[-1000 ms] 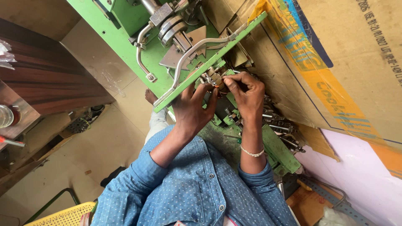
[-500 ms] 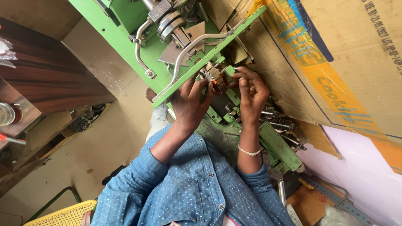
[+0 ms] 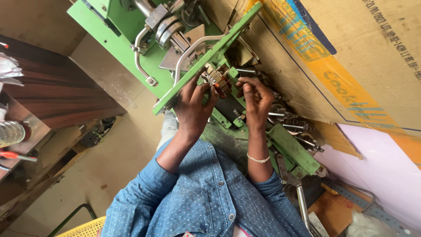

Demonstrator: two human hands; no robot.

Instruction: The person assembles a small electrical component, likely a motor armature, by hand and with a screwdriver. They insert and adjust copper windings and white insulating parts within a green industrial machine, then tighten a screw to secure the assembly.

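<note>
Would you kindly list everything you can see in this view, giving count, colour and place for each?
Machine: one, green, upper middle.
Bar: one, green, slanting across the machine.
Small wound part: one, metal with copper-coloured winding, at the bar, between both hands.
Metal shafts: several, grey, right of the hands.
Cardboard box: one, brown with yellow stripe, upper right.
Wooden cabinet: one, dark brown, left.
Crate: one, yellow, bottom left.
Left hand: fingers on the small wound part.
Right hand: fingers beside the part; contact unclear; bracelet on wrist.
</note>
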